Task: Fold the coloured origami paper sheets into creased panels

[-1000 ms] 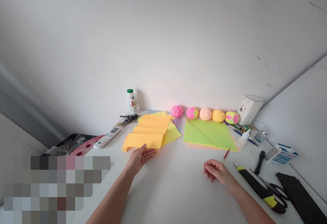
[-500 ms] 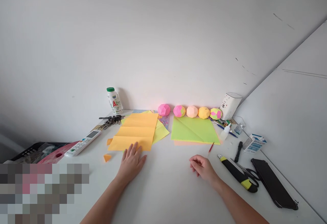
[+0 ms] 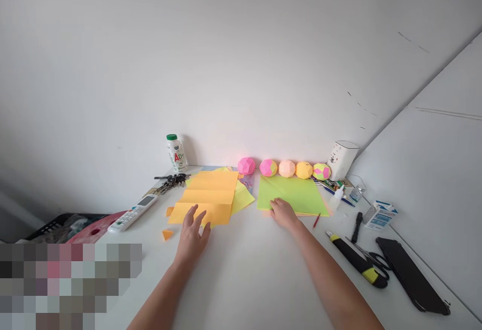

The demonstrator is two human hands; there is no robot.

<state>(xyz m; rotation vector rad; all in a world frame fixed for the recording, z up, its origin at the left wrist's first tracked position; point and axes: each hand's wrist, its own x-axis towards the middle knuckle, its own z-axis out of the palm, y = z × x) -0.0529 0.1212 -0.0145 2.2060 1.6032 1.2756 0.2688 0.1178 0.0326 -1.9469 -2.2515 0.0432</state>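
Note:
A creased orange paper sheet [image 3: 209,197] lies on the white table [image 3: 244,275], over a yellow sheet [image 3: 244,197]. My left hand [image 3: 192,234] hovers at its near edge, fingers spread, holding nothing. A green paper sheet [image 3: 293,194] lies to the right, on top of an orange one. My right hand [image 3: 282,213] rests on the green sheet's near left corner, fingers lying on the paper. Two small orange scraps [image 3: 167,234] sit left of my left hand.
Several paper balls [image 3: 286,168] line the wall. A bottle [image 3: 176,153], keys [image 3: 171,180] and a remote [image 3: 132,213] sit left. A red pen [image 3: 317,220], glue bottle [image 3: 337,198], cutter [image 3: 357,264], scissors [image 3: 371,257], phone [image 3: 412,280], white box [image 3: 342,159] lie right.
My right hand has moved forward from the bare table onto the green sheet's near corner. My left hand has lifted slightly and spread its fingers at the orange sheet's edge.

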